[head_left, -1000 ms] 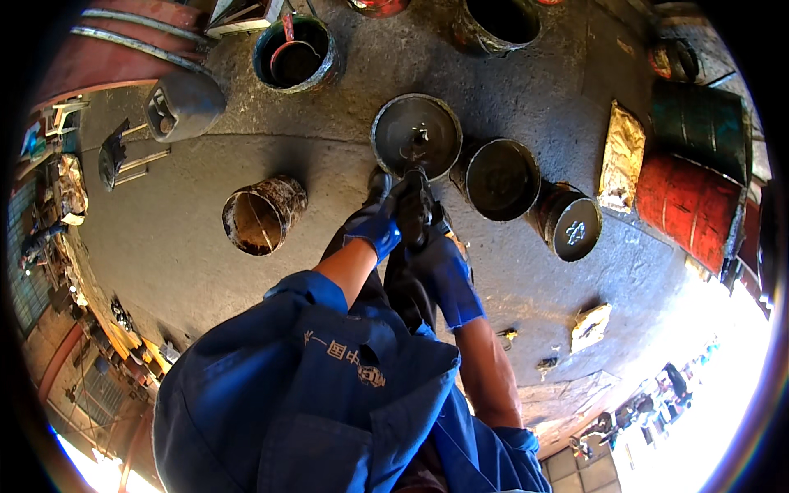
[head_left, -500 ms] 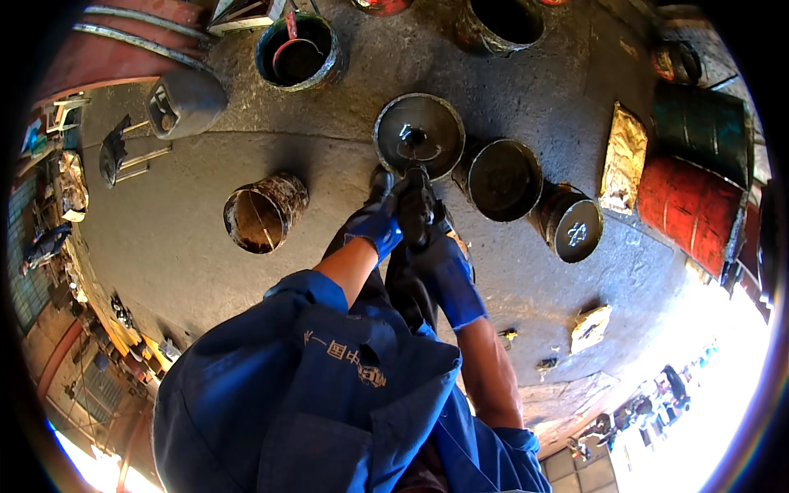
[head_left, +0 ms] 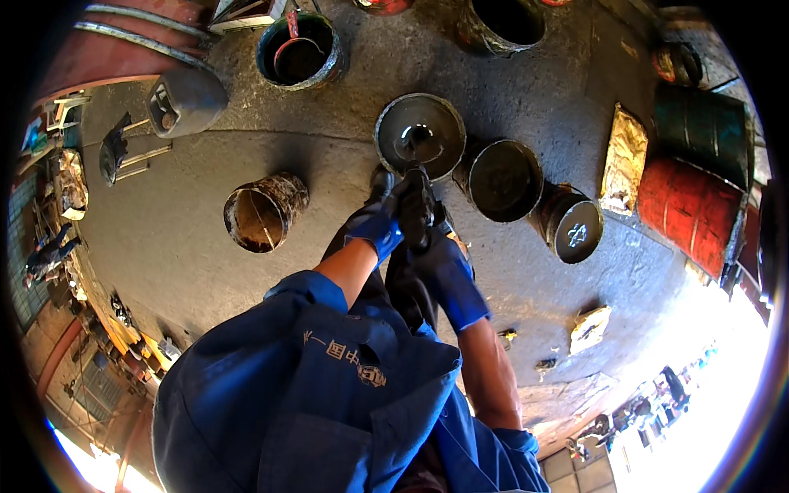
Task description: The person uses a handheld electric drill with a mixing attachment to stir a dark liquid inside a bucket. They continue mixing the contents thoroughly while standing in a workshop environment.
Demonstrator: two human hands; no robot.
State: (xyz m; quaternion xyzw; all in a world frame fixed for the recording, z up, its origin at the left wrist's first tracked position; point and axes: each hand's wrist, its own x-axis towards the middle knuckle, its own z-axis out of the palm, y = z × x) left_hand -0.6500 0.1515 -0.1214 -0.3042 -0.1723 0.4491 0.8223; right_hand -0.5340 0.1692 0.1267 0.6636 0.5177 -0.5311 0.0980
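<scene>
Both of my hands wear blue gloves and are closed round a dark, drill-like power tool point(head_left: 417, 205). My left hand point(head_left: 381, 230) grips its left side; my right hand point(head_left: 444, 261) holds it from the right, nearer to my body. The tool's front end points down into a round bucket point(head_left: 379, 123) of dark, glossy liquid point(head_left: 440, 135) by my feet. Where the tool meets the liquid a dark hollow shows, and whatever lies under the surface is hidden. Right of this bucket stand a second bucket of dark liquid point(head_left: 503, 181) and a smaller one point(head_left: 578, 234).
A rusty bucket point(head_left: 292, 201) leans at the left. Ahead stand a pail with a red-handled dipper point(head_left: 293, 29) and a grey jerrycan point(head_left: 193, 103). Red point(head_left: 686, 205) and green drums point(head_left: 699, 123) lie at the right. Another person point(head_left: 51, 253) is far left.
My hands and the tool stay almost in place. The shine on the liquid round the tool has shifted into a ring-like pattern. The person at far left has changed posture.
</scene>
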